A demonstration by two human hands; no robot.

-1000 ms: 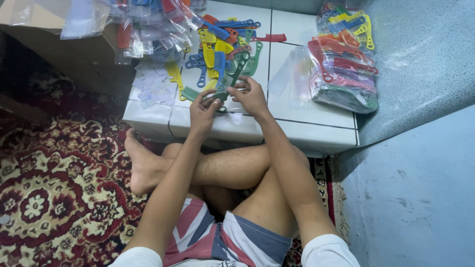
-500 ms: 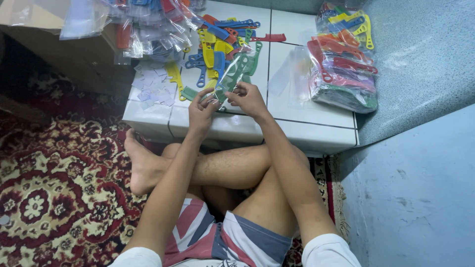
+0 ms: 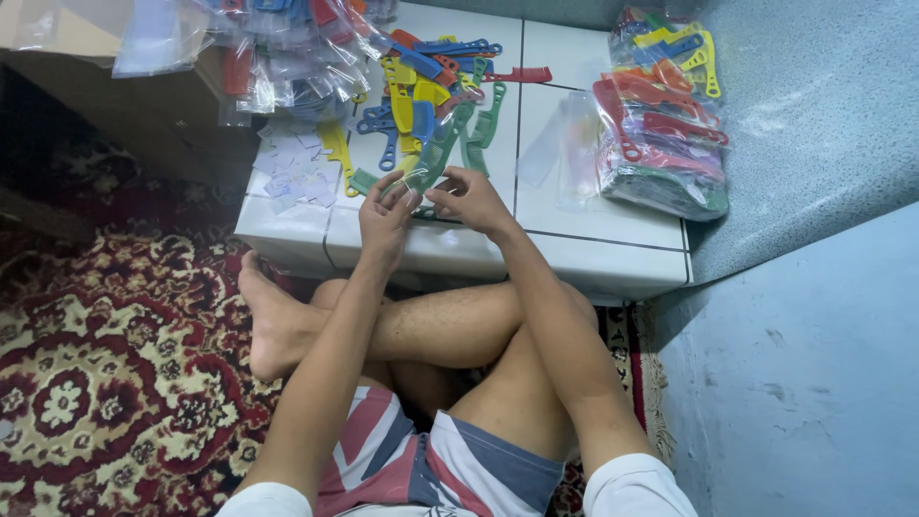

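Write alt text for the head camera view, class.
A seated person's left hand and right hand hold a green comb in a clear sleeve over a white tiled ledge. Loose coloured combs lie behind; bagged combs sit right.

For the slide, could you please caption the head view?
Seated cross-legged, a person's left hand and right hand hold a green comb in a clear sleeve over a white tiled platform strewn with coloured combs.

two hands [image 3: 388, 206], one stack of bagged combs [image 3: 661, 134]
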